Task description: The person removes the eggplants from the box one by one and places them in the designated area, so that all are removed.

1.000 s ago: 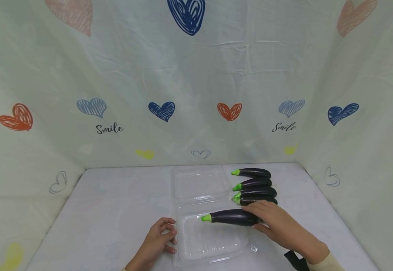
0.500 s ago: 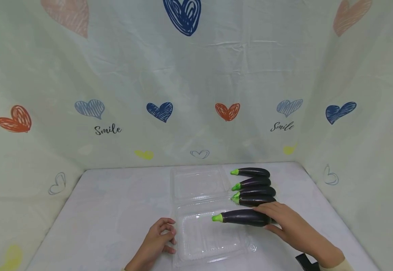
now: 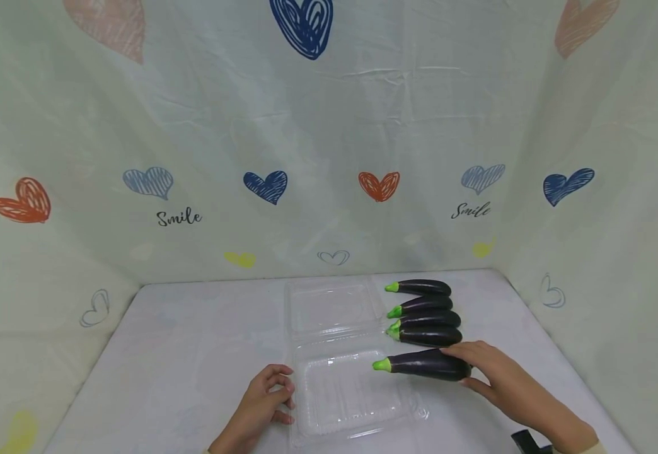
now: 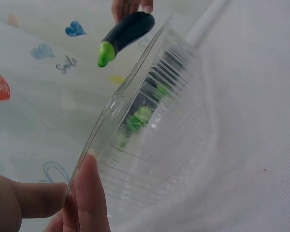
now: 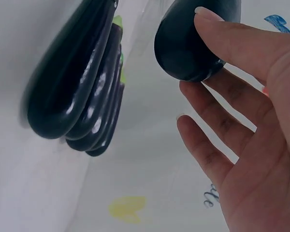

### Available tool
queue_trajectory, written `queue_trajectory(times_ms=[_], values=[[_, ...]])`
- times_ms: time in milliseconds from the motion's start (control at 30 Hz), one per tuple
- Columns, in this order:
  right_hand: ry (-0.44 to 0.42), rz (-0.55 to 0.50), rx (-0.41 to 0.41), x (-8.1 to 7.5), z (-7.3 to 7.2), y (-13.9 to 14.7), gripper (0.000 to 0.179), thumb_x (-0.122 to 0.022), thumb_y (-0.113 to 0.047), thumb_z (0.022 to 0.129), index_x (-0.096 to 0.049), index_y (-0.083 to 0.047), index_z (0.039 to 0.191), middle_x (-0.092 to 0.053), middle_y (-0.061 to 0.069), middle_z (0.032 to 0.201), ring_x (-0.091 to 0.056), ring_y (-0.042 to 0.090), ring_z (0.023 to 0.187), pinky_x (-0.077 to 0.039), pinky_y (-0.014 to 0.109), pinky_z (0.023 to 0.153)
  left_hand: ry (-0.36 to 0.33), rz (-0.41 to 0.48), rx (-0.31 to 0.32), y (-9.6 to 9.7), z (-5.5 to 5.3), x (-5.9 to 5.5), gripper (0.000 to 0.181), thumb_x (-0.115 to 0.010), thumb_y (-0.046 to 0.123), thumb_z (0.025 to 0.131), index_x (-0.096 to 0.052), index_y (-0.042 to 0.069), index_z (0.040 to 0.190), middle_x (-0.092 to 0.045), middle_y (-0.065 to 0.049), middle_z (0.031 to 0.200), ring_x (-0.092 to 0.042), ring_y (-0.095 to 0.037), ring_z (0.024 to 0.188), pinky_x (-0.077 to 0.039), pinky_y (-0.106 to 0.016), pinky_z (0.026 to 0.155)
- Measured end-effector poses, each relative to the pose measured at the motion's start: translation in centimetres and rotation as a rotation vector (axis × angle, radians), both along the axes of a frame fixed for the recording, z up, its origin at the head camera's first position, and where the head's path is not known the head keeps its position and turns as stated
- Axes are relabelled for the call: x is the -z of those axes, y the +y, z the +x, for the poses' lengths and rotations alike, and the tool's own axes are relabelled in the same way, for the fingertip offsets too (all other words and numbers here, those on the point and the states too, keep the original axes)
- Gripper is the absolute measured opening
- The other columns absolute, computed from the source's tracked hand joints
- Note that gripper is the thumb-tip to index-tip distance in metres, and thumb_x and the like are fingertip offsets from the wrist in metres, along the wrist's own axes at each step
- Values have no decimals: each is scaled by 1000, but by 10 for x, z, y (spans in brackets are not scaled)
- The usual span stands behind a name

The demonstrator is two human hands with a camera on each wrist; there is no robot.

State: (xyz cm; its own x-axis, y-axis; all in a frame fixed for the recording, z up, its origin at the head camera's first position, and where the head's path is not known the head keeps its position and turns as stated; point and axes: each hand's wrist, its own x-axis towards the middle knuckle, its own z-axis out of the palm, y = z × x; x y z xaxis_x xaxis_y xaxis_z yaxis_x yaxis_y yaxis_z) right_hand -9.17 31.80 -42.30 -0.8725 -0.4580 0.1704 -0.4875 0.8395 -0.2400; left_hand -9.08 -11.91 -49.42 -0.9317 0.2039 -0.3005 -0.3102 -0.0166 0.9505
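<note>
My right hand [image 3: 502, 378] grips an eggplant [image 3: 428, 364] by its thick end, its green stem pointing left. In the right wrist view, thumb and fingers pinch the rounded end of that eggplant [image 5: 195, 43], lifted off the table. At the left edge of an opened clear plastic clamshell box [image 3: 357, 394], my left hand [image 3: 263, 400] holds the rim. The left wrist view shows the thumb and fingers pinching that thin rim [image 4: 106, 113]. The box's lid [image 3: 331, 309] lies flat behind it.
Several more eggplants [image 3: 425, 335] lie in a row beside the lid, stems to the left. A white cloth covers the table [image 3: 193, 359]. A curtain [image 3: 329, 126] printed with hearts hangs behind and at both sides.
My right hand has moved to the right with the eggplant, from above the box tray to its right edge. The left hand stays at the box rim.
</note>
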Motion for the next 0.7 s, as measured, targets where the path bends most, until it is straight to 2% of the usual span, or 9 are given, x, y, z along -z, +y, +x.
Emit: queue_trajectory(times_ms=[200,400,533,633,700], values=[[-3,4,63,4,2,10,63,-92,-7,77,-69,-21,133,-70,-6,130,-66,23,119,-60,42,98,0,-2,0,0,0,1,40,-61,1,101,-44,-9,136,-56,-5,102,-61,-17,80,-62,-29,60],[61,-17,54,13,4,23,66,-94,-6,73,-69,-20,133,-71,-5,127,-67,20,115,-62,35,94,-4,4,13,-1,0,1,39,-59,0,101,-43,-10,135,-56,-5,102,-61,-18,80,-62,-30,61],[96,-50,41,21,5,34,68,-94,-6,72,-69,-20,133,-70,-6,126,-65,13,115,-57,19,94,-7,5,14,-2,0,1,39,-59,-1,101,-43,-10,135,-56,-6,101,-61,-18,80,-62,-30,61],[117,-86,26,27,5,41,69,-93,-4,71,-68,-19,133,-70,-5,125,-62,5,117,-44,4,98,-8,2,14,-2,0,1,39,-59,-1,101,-43,-10,135,-57,-6,100,-61,-18,80,-62,-30,61],[142,-116,7,31,5,45,69,-93,-2,69,-69,-18,132,-70,-4,124,-59,1,119,-35,-2,101,-8,2,15,-2,0,0,40,-60,0,100,-43,-10,135,-57,-6,100,-61,-18,80,-62,-30,61]])
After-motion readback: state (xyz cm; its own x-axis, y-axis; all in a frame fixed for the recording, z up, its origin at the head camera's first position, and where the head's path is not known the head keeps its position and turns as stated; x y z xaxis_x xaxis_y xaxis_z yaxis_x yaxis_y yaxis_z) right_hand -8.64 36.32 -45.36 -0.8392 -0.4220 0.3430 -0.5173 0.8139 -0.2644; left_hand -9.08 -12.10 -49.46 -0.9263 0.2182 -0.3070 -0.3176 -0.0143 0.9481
